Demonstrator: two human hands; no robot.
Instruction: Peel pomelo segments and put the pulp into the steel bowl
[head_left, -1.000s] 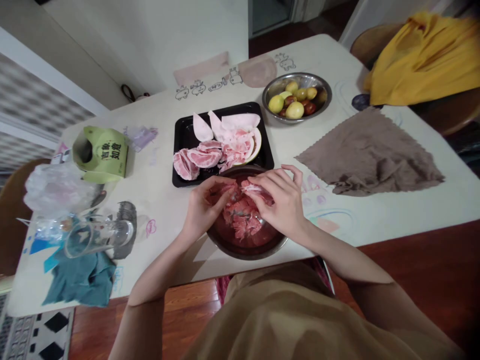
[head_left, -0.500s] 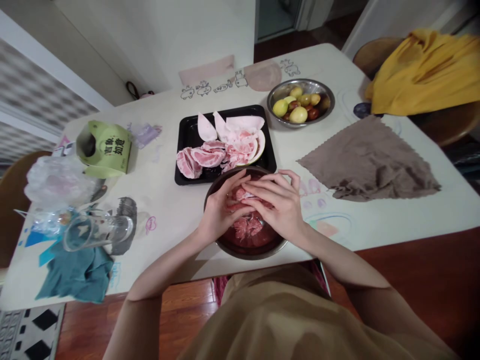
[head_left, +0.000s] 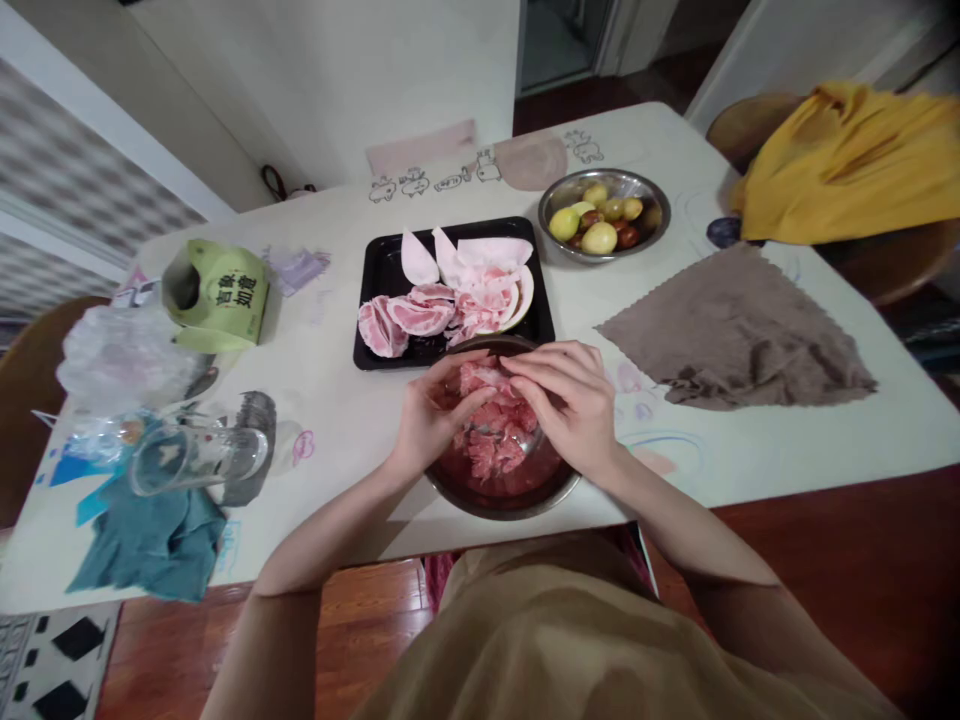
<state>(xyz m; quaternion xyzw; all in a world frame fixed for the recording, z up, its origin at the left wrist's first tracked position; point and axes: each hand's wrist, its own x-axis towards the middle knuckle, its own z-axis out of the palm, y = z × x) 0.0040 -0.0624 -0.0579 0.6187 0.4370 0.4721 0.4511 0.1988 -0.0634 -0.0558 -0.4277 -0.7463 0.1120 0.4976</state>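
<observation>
Both my hands are over a metal bowl at the table's near edge. My left hand is closed on a pink pomelo segment, thumb in front and fingers partly hidden behind it. The fingertips of my right hand pinch the same segment from the other side. Below them, loose peeled pomelo flesh lies in the bowl. Just behind the bowl, a black tray carries unpeeled pomelo segments, shredded membrane and thick rind pieces.
A steel bowl of small yellow and brown fruit stands back right, near a brown cloth. On the left are a green paper box, a clear plastic bag, a glass lying on its side and a teal cloth.
My hands have drawn slightly apart, and more of the pomelo segment and the flesh in the bowl shows. The view has shifted slightly.
</observation>
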